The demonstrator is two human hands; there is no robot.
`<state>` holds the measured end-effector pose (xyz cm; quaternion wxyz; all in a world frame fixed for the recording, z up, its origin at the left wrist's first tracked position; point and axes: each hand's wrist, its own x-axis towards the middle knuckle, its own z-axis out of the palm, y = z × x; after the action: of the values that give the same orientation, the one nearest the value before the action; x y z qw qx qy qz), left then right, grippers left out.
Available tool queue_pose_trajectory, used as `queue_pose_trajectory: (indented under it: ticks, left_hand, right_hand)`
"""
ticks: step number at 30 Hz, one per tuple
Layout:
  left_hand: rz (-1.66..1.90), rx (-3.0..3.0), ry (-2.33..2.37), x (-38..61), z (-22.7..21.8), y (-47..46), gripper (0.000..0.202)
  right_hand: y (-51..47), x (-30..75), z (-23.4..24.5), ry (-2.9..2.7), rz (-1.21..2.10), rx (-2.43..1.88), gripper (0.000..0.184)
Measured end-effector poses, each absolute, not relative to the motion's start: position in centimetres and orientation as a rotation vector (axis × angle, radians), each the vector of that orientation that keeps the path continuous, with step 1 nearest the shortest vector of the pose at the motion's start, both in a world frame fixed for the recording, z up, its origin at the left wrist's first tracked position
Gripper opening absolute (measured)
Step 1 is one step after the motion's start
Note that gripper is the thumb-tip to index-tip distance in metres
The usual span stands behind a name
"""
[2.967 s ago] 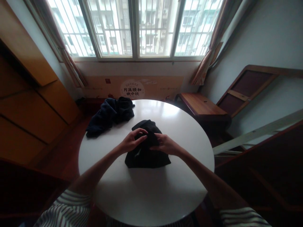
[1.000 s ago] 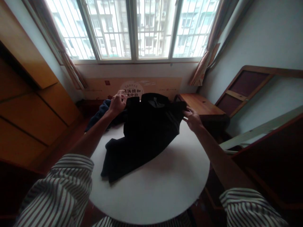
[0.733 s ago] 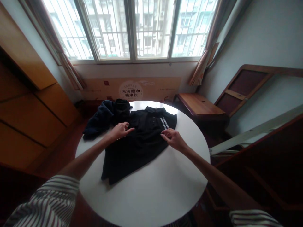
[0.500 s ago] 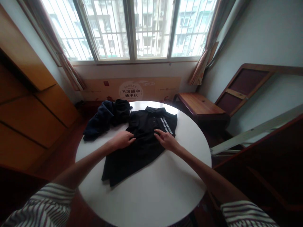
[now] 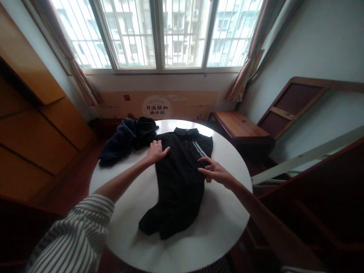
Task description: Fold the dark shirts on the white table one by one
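Across the round white counter lies a black polo shirt, its collar toward the window and its hem bunched at the near end. The left hand rests on the shirt's upper left side, with its fingers spread and pinching nothing. The right hand is at the shirt's right edge, just below two pale sleeve stripes. Its fingers are also spread and hold nothing, and whether their tips touch the cloth cannot be told. A crumpled navy garment lies at the counter's far left, against the shirt's shoulder. A striped sleeve covers the upper left arm. Beyond the counter, a barred window looks onto apartment buildings, with tan curtains at its side. A wooden bench stands to the right and a wooden cabinet to the left. A tan banner below the window reads 月满颐和 映中秋 in a round emblem; its smaller print is too small to read.
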<state>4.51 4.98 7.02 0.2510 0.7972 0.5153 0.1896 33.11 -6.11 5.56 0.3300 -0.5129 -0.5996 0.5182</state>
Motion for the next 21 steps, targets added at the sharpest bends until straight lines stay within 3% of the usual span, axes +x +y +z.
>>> queue_pose_trajectory:
  ticks: [2, 4, 7, 11, 16, 21]
  left_hand:
    - [0.493, 2.188, 1.551, 4.2, 6.0, 6.8, 0.041]
    - [0.422, 2.231, 1.761, 4.3, 5.2, 7.9, 0.036]
    - [0.358, 2.278, 1.91, 4.7, 4.9, 8.5, 0.026]
    - [0.576, 2.303, 1.894, 4.4, 7.3, 8.9, 0.035]
    - [1.268, 2.243, 1.75, 1.1, 12.2, 10.7, 0.037]
    - [1.198, 2.126, 1.963, -3.8, 14.0, 13.5, 0.033]
  right_hand:
    - [-6.4, 33.6, 5.3, -1.597, 1.357, -1.371, 0.067]
    - [-6.0, 34.0, 4.7, -1.661, 1.2, -1.44, 0.054]
    - [-4.3, 34.5, 4.1, -1.768, 0.705, -1.614, 0.037]
    - [-1.6, 34.4, 4.3, -1.878, 0.195, -1.953, 0.038]
    - [0.3, 32.6, 5.7, -2.076, 0.225, -2.048, 0.035]
    - [2.1, 34.1, 7.6, -1.921, 0.187, -2.067, 0.03]
